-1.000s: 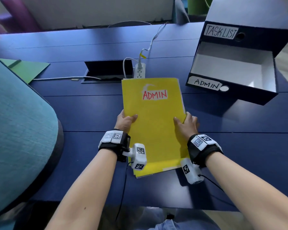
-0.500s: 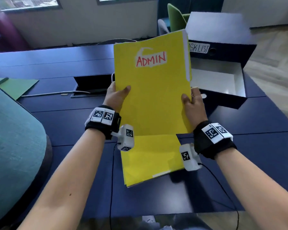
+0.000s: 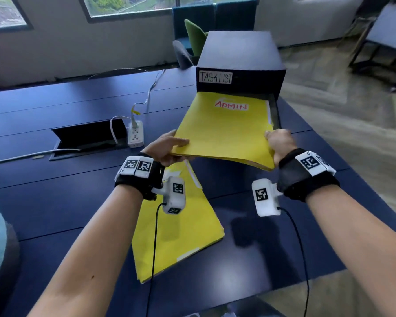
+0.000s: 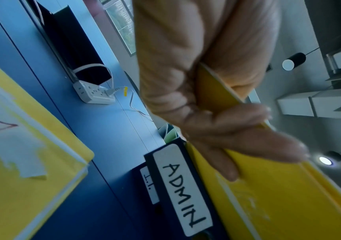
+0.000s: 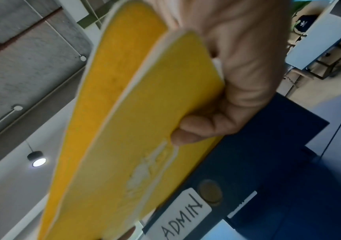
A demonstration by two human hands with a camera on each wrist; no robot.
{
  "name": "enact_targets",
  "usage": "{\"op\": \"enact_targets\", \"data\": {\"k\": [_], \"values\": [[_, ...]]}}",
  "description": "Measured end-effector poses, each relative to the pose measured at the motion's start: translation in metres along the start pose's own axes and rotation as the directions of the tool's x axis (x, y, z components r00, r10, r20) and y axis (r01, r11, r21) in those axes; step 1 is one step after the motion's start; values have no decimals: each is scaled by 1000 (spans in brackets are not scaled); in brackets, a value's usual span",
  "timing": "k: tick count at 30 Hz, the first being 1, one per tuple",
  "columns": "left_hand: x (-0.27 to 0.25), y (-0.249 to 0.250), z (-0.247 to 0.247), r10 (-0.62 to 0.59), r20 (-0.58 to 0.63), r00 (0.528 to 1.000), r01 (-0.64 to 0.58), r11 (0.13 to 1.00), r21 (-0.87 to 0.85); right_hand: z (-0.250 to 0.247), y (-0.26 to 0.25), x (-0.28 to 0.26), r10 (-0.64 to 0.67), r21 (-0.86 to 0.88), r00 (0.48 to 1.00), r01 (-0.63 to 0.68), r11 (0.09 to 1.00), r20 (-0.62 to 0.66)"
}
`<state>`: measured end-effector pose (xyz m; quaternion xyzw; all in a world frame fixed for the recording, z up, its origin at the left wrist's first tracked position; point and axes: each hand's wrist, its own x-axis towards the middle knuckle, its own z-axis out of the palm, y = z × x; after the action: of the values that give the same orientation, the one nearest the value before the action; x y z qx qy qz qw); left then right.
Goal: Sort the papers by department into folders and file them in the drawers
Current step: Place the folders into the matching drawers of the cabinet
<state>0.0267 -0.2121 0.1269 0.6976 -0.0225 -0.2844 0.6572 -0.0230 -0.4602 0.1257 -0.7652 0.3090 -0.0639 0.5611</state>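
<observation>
Now your left hand (image 3: 169,148) and right hand (image 3: 280,143) clamp yellow card ADMIN folder (image 3: 226,131), far end over open dark-blue ADMIN drawer (image 5: 258,162); second yellow folder (image 3: 176,232) flat on blue table (image 3: 55,202).

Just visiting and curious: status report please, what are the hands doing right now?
Left hand and right hand both grip the ADMIN folder. Its far end is over the open ADMIN drawer. Second yellow folder on desk. Nothing blocking.

Head looks down — wrists close, perhaps upward.
</observation>
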Motion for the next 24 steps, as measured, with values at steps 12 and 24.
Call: {"op": "enact_targets", "data": {"k": [12,24], "values": [[68,41,29,-137,-313,940,117,990,-83,-24,-22,21,84,414,974,-166,895,209],[103,47,40,91,-425,900,250,692,677,3,-42,85,69,119,998,-69,990,4]]}}
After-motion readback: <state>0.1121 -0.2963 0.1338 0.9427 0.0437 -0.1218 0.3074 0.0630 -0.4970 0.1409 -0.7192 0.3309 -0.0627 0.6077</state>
